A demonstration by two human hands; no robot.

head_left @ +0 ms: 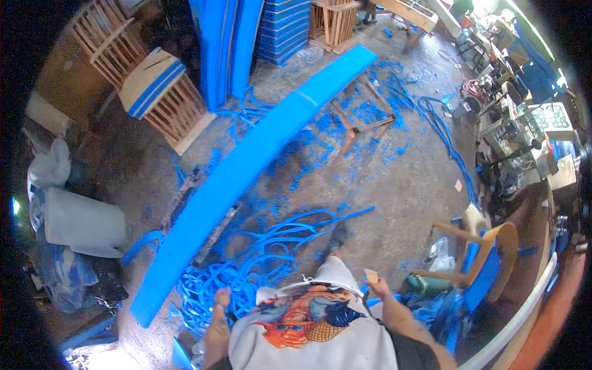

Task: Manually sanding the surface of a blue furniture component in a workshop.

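My right hand (378,288) is closed on a small flat tan piece (370,275) in front of my body; its exact kind is unclear. My left hand (219,305) hangs low near a tangle of blue foam strips (265,246) on the floor. Its fingers are too small and partly hidden to read. Ahead of me a long, flat blue foam slab (246,160) lies slantwise, from the near left to the far right. Its far end rests over a wooden stand (370,126), and a pale mark crosses it there. The near support is mostly hidden beneath it.
Tall blue slabs (222,49) and a layered blue stack (283,28) stand at the back. Slatted wooden frames (166,98) are at left, above a white container (84,222). A wooden chair frame (475,253) stands near right, below a cluttered bench (518,135). Blue scraps litter the floor.
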